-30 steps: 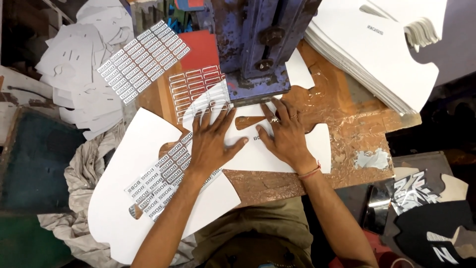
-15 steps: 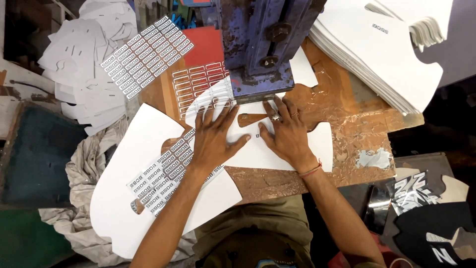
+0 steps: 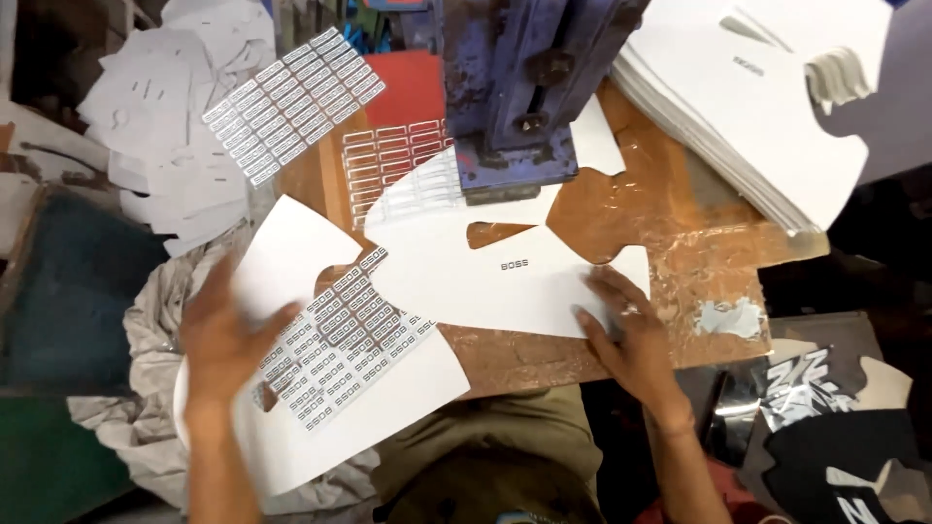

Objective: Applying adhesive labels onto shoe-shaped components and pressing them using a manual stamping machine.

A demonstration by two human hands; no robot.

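Worn brown workbench (image 3: pixel 680 262) under a blue press (image 3: pixel 524 97). At centre, a white cut sheet (image 3: pixel 485 286) lies flat; right hand (image 3: pixel 636 340) at four o'clock presses it open-palmed. Left hand (image 3: pixel 223 340), blurred at eight o'clock, hovers open over a label sheet (image 3: pixel 354 340). Sheets look thin, floppy: hold the edges.

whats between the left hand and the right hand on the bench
In the head view, between the left hand and right hand lie a label sheet and the white cut piece.
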